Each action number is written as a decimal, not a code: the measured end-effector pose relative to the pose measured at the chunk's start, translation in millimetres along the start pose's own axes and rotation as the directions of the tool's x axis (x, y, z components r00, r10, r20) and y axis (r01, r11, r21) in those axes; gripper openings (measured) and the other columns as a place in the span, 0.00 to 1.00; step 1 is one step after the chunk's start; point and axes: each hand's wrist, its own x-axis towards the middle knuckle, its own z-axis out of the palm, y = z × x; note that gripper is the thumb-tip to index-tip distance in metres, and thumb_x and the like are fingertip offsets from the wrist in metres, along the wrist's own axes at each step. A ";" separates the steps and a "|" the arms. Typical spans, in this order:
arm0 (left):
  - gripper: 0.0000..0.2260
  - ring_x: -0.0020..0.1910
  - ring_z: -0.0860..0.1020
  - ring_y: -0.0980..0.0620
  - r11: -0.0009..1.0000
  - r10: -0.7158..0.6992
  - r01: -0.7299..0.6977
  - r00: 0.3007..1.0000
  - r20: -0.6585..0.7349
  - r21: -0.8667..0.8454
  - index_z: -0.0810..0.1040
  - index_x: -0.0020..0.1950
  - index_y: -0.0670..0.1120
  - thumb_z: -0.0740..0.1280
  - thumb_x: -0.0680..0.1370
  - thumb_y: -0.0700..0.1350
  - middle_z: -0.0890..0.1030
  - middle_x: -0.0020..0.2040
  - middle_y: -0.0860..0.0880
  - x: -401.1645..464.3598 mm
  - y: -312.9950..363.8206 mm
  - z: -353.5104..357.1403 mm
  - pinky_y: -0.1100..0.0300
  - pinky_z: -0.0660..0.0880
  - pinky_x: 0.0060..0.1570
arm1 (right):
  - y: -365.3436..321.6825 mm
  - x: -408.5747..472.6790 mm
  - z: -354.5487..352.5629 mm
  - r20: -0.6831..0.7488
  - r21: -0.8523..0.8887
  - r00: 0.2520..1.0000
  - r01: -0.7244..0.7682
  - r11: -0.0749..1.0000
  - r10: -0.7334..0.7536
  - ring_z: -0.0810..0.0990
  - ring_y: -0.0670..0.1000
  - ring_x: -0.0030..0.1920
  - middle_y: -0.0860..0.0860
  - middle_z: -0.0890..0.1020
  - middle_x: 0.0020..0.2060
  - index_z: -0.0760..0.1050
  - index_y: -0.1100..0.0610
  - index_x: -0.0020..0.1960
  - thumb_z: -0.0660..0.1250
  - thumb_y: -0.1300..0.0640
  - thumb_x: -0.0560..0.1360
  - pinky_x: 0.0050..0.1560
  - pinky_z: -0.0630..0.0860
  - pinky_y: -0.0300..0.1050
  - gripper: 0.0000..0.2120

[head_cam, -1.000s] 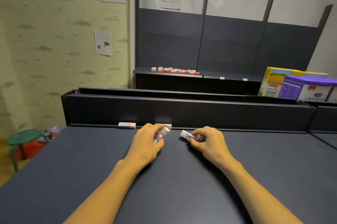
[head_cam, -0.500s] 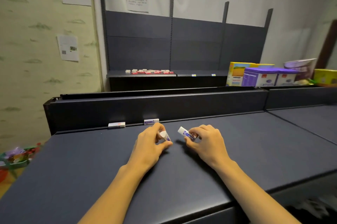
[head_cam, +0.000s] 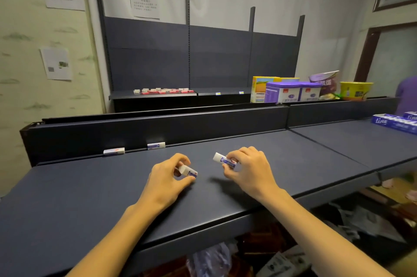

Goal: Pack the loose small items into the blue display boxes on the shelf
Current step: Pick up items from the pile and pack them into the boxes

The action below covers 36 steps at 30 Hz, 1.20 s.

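Note:
My left hand [head_cam: 168,177] pinches a small white eraser with a blue sleeve [head_cam: 188,171] just above the dark shelf top [head_cam: 90,197]. My right hand [head_cam: 250,169] holds a second eraser of the same kind [head_cam: 222,159], its white end pointing left. Two more erasers lie against the shelf's back wall: one with red print [head_cam: 114,151] and one with blue print [head_cam: 156,145]. Blue display boxes [head_cam: 393,124] lie at the far right of the neighbouring shelf.
A rear shelf carries several small red and white items [head_cam: 163,91]. To the right stand a yellow box [head_cam: 261,91], purple tins [head_cam: 292,94] and a yellow bowl [head_cam: 356,90]. A person in purple [head_cam: 407,98] is at the right edge. Bags lie under the shelf.
The view has swung to the right, bringing the blue boxes and the bowl into sight. Both hands keep their erasers and have drifted slightly apart.

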 end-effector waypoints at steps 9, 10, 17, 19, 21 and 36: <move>0.10 0.39 0.78 0.54 0.999 0.037 -0.037 0.999 0.025 -0.003 0.77 0.43 0.55 0.76 0.69 0.53 0.81 0.39 0.55 3.2 108.9 90.2 0.56 0.78 0.39 | 111.0 -28.3 -116.5 0.055 -0.094 0.997 0.055 0.994 -0.050 0.76 0.51 0.37 0.48 0.81 0.37 0.82 0.53 0.43 0.76 0.53 0.66 0.37 0.69 0.45 0.08; 0.10 0.40 0.79 0.54 0.999 0.050 -0.050 0.998 0.034 -0.006 0.76 0.44 0.55 0.76 0.68 0.53 0.81 0.40 0.55 3.2 122.9 103.5 0.57 0.79 0.40 | 124.6 -34.6 -128.6 0.065 -0.099 0.997 0.054 0.994 -0.048 0.76 0.51 0.38 0.48 0.81 0.37 0.82 0.53 0.44 0.76 0.53 0.66 0.37 0.69 0.45 0.08; 0.12 0.41 0.79 0.54 0.995 0.097 -0.094 0.990 0.099 -0.039 0.76 0.44 0.55 0.75 0.68 0.56 0.82 0.42 0.55 0.2 200.7 190.9 0.53 0.80 0.42 | 208.0 -75.9 -202.7 0.109 -0.140 0.994 0.014 0.990 0.002 0.73 0.47 0.40 0.49 0.82 0.41 0.82 0.54 0.47 0.75 0.52 0.69 0.40 0.72 0.45 0.09; 0.12 0.41 0.79 0.54 0.994 0.104 -0.099 0.987 0.125 -0.047 0.75 0.45 0.55 0.75 0.69 0.55 0.82 0.43 0.54 2.4 218.5 209.8 0.54 0.79 0.43 | 226.8 -83.5 -219.7 0.114 -0.147 0.993 -0.009 0.989 0.026 0.75 0.49 0.41 0.49 0.82 0.42 0.82 0.54 0.47 0.75 0.52 0.69 0.41 0.74 0.47 0.09; 0.12 0.42 0.79 0.54 0.993 0.117 -0.110 0.982 0.148 -0.052 0.75 0.46 0.54 0.74 0.70 0.55 0.82 0.44 0.53 7.9 234.5 225.9 0.57 0.79 0.42 | 244.9 -89.3 -232.9 0.103 -0.152 0.994 -0.031 0.988 0.047 0.76 0.49 0.41 0.49 0.82 0.42 0.82 0.54 0.47 0.75 0.52 0.69 0.41 0.75 0.48 0.09; 0.09 0.44 0.79 0.52 0.987 0.158 -0.159 0.967 0.199 -0.013 0.80 0.51 0.54 0.72 0.72 0.53 0.83 0.47 0.53 106.5 277.6 357.2 0.50 0.79 0.45 | 409.7 -68.0 -236.5 0.113 -0.203 0.984 -0.114 0.973 0.139 0.75 0.48 0.43 0.50 0.82 0.43 0.82 0.54 0.48 0.74 0.50 0.70 0.42 0.73 0.45 0.10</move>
